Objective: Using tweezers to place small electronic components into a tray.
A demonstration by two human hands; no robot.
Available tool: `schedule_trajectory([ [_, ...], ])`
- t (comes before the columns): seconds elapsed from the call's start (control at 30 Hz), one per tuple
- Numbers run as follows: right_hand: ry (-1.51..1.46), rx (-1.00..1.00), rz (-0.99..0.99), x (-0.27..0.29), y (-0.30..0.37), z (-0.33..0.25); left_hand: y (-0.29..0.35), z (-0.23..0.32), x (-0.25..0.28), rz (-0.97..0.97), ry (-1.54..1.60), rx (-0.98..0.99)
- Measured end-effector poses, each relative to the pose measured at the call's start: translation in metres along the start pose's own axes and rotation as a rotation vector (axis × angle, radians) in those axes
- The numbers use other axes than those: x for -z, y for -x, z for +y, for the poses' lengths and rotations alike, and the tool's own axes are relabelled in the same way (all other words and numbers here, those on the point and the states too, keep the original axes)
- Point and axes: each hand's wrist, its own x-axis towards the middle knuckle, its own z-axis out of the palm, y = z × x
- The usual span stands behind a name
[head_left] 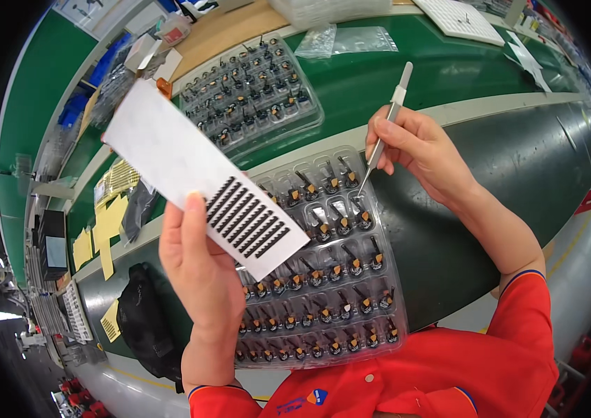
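Observation:
Between the thumb and fingers of my left hand (201,268) is a white sheet (170,143), held tilted, with rows of small black strips (247,216) near its lower end. My right hand (414,143) pinches a pair of metal tweezers (394,108), their tips pointing down at the upper right part of a clear plastic tray (387,279). In that tray's pockets sit several small black parts (356,266) with thin stems and tan patches. The sheet covers the tray's upper left part. Whether the tweezers hold anything is too small to tell.
A second clear tray (313,115) with similar black parts stands on the green bench beyond. Clear plastic bags (361,40) and a white perforated board (459,19) lie farther back. Yellow paper sheets (109,221) and a black bag (144,320) are at the left.

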Motion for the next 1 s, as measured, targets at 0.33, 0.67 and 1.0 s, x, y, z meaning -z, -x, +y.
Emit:
schedule_trajectory([
  [0.33,0.037,0.054,0.007,0.009,-0.009,-0.008,0.001,0.01,-0.005,0.084,0.013,-0.072],
  [0.67,0.06,0.035,-0.077,0.001,-0.017,-0.012,-0.003,0.007,0.0,0.065,0.067,-0.008],
  [1.0,0.12,0.0,-0.147,-0.005,-0.014,-0.009,-0.003,0.002,-0.004,0.119,0.016,0.012],
])
